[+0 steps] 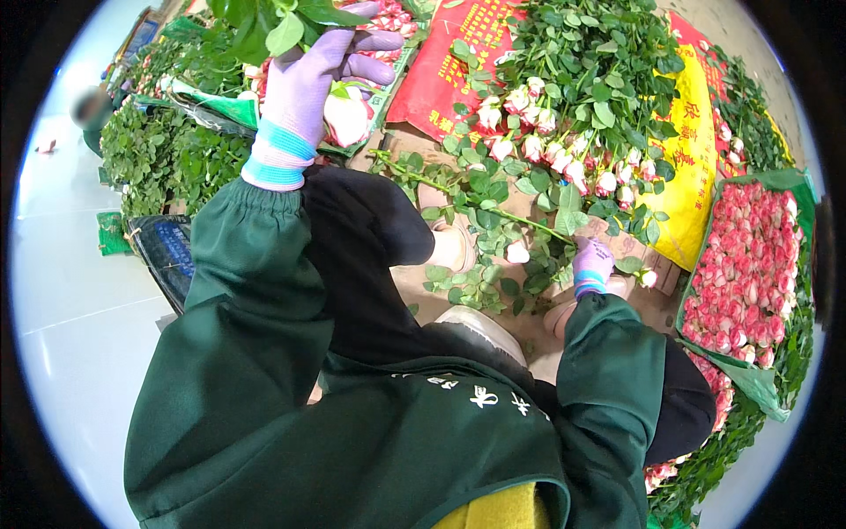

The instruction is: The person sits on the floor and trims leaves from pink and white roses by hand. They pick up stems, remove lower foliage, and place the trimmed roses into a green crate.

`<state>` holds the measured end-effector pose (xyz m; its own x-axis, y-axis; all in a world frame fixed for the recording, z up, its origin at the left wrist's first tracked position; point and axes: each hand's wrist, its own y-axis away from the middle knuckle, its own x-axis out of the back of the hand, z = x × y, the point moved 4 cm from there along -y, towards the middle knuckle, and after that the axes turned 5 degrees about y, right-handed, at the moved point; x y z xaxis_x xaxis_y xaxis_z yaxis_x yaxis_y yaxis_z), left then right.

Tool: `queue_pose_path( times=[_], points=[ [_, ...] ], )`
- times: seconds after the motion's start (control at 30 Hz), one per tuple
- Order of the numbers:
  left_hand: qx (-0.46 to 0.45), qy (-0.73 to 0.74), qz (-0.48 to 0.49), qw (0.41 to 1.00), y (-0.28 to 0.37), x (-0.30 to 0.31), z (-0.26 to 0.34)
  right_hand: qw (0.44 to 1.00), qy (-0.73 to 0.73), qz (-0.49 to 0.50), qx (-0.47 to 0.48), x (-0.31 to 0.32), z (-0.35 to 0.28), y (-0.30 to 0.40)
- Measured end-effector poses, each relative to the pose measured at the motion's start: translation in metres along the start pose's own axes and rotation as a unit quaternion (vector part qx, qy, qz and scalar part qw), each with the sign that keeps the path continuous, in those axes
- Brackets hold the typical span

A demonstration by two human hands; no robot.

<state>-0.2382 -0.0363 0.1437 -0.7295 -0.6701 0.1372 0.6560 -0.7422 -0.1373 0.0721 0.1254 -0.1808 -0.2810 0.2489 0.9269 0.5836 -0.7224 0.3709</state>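
My left hand (314, 82), in a purple knit glove, is raised at the upper left around a pink-edged white rose (347, 120). The bloom shows below the fingers and large green leaves (285, 33) above them; the stem in the grip is mostly hidden. Lower down at the right, my right hand (593, 261), gloved alike, is closed on a long green rose stem (505, 213). That stem slants up to the left over leafy cuttings (476, 287). Beside the right hand, a small rose bloom (648, 278) lies near my shoe.
Cut roses (575, 168) lie ahead on red (423, 86) and yellow printed sacks (691, 225). A packed bundle of pink roses (743, 271) is at the right. Leafy bundles (158, 145) and a dark bag (162, 248) stand at the left. A blurred person (94, 116) is at the far left.
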Motion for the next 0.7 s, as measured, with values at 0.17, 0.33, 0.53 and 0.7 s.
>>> queue_pose_path(
  times=[0.17,0.33,0.53,0.7],
  points=[
    [0.003,0.055,-0.016,0.998,-0.010,0.011,-0.015,0.999,-0.021,0.026,0.017,-0.028,0.010,-0.007],
    [0.026,0.010,-0.005,1.000,-0.004,0.011,-0.019,1.000,-0.004,-0.009,0.011,-0.033,0.004,-0.012],
    [0.043,-0.027,-0.057,0.997,-0.003,0.022,-0.024,1.000,0.001,0.029,0.005,-0.037,-0.007,-0.005],
    [0.038,-0.053,-0.039,0.997,-0.008,0.004,-0.026,0.998,0.002,0.061,-0.032,-0.037,-0.004,-0.007]
  ],
)
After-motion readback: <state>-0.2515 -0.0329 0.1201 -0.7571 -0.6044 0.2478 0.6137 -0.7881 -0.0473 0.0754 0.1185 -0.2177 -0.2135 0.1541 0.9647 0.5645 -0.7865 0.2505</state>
